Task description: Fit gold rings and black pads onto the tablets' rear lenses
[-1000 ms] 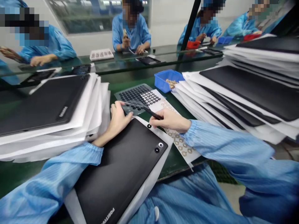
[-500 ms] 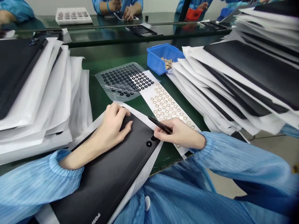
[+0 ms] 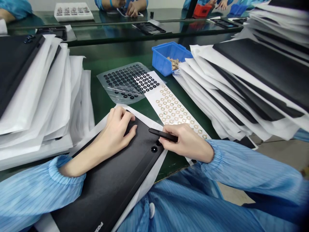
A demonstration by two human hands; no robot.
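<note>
A black tablet back cover [image 3: 106, 180] with white lettering lies aslant on a white sheet in front of me. My left hand [image 3: 119, 127] rests on its upper part, thumb apart, fingers bent over the far edge. In my right hand [image 3: 187, 141] is a pair of black tweezers [image 3: 164, 134], pinched at the cover's right corner. Their broad end points left over the cover; the tips are hidden by my fingers. Just below those fingers sits a round black camera lens ring [image 3: 154, 149], and a second ring beside it is partly covered.
Stacks of covers between white sheets stand left [image 3: 55, 106] and right [image 3: 241, 87]. Ahead lie a clear sheet of black rings [image 3: 116, 79] and a white strip of pale rings [image 3: 171, 106]. A blue bin [image 3: 162, 61] holds small parts. Co-workers' hands [image 3: 132, 9] work across the bench.
The tweezers have turned in my right hand, their broad end now lower and farther left. My left hand stays on the cover. The view has shifted slightly.
</note>
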